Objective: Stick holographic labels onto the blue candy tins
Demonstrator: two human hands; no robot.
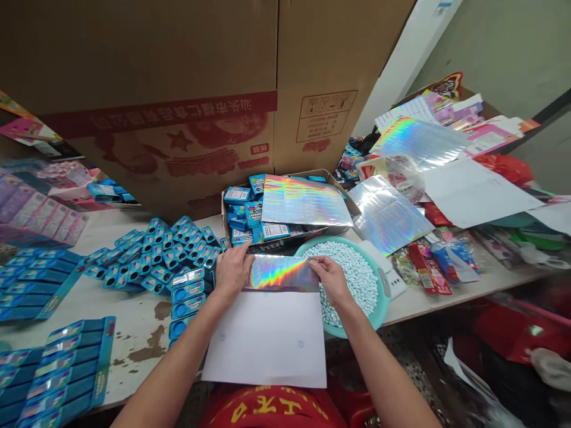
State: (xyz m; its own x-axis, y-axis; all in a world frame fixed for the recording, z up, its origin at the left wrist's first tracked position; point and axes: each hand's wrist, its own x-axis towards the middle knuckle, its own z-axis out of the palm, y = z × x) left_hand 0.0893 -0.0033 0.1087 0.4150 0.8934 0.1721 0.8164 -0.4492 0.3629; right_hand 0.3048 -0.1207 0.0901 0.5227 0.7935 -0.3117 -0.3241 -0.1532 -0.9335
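Note:
A sheet of holographic card with a white back lies in front of me, its far edge turned over so that a shiny rainbow strip shows. My left hand presses on the left end of that strip, fingers bent over it. At the right end, my right hand pinches the strip's corner between thumb and fingers. Under and beside my right hand is a turquoise basin full of small pale candies. Just beyond the strip, a carton holds blue candy boxes, with another holographic sheet on top.
Blue boxes with round holes are piled at left, and blue display trays stand nearer. A tall cardboard box blocks the back. More holographic sheets, a white sheet and candy bags crowd the right side.

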